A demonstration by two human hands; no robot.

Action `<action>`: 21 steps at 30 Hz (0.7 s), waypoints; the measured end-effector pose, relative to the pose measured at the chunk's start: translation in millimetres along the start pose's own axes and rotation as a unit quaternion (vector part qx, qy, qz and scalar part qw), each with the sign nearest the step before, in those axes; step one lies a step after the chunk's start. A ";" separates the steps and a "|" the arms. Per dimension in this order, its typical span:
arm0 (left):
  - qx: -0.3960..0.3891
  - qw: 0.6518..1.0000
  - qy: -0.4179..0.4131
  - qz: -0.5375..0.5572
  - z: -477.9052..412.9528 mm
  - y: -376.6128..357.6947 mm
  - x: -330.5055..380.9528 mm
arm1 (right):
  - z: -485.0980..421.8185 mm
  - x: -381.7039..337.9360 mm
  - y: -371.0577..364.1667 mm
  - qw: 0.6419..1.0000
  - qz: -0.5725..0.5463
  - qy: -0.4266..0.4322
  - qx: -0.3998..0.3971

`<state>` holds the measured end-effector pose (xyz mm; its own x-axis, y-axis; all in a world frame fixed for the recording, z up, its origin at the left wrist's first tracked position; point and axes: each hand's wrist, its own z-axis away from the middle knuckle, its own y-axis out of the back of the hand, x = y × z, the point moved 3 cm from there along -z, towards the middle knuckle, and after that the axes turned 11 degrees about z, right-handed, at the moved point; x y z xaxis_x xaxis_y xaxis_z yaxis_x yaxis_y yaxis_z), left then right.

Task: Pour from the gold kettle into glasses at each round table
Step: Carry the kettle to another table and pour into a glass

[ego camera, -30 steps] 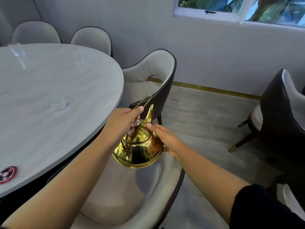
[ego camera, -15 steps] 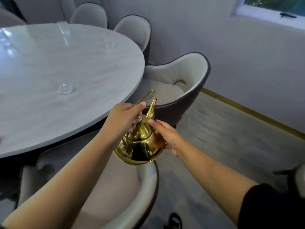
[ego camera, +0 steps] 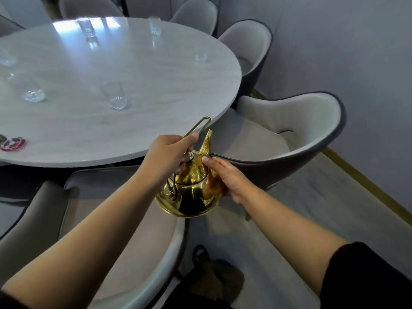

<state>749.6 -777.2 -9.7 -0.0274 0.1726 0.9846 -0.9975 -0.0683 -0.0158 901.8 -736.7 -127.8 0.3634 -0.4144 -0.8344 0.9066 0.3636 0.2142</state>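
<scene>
The gold kettle [ego camera: 189,195] hangs in the air just off the near edge of the round white table [ego camera: 133,121], its spout pointing up and away. My left hand [ego camera: 167,159] grips its wire handle from above. My right hand [ego camera: 223,177] cups the right side of its body. Several clear glasses stand on the table: the nearest glass [ego camera: 114,95] is ahead and to the left of the kettle, another glass [ego camera: 32,92] stands further left, and a small glass [ego camera: 200,56] sits near the far right edge.
Beige chairs with dark backs ring the table: one chair [ego camera: 289,139] right of the kettle, one chair [ego camera: 100,219] under my arms, others behind. A red round coaster [ego camera: 12,143] lies at the table's left near edge. Grey wall to the right, grey floor below.
The view has swung left and down, bringing more of the table and its glasses into sight. Both hands keep the same hold on the kettle, now closer to the table's edge.
</scene>
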 end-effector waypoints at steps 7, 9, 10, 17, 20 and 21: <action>0.103 0.994 0.011 0.015 -57.4 13.2 6.0 | -77.4 -41.3 10.1 0.995 0.028 0.037 -0.087; 0.128 0.992 0.012 0.013 -71.8 18.0 11.0 | -96.8 -55.3 7.7 0.992 0.043 0.043 -0.107; 0.139 0.990 0.011 0.014 -78.1 20.4 13.8 | -105.8 -62.4 6.4 0.991 0.048 0.046 -0.117; 0.231 0.973 0.018 0.027 -115.1 44.4 28.5 | -161.1 -107.5 -9.9 0.971 0.096 0.065 -0.210; 0.264 0.964 0.018 0.037 -130.1 51.1 32.5 | -188.0 -121.8 -19.4 0.959 0.124 0.073 -0.246; 0.280 0.959 0.017 0.039 -135.0 52.5 33.3 | -196.8 -126.1 -22.5 0.954 0.132 0.076 -0.259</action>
<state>687.6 -642.4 -1.3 -0.1120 0.1763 0.9779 -0.8014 -0.5979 0.0160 793.3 -528.5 -127.4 0.4937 -0.1389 -0.8585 0.5455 0.8183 0.1813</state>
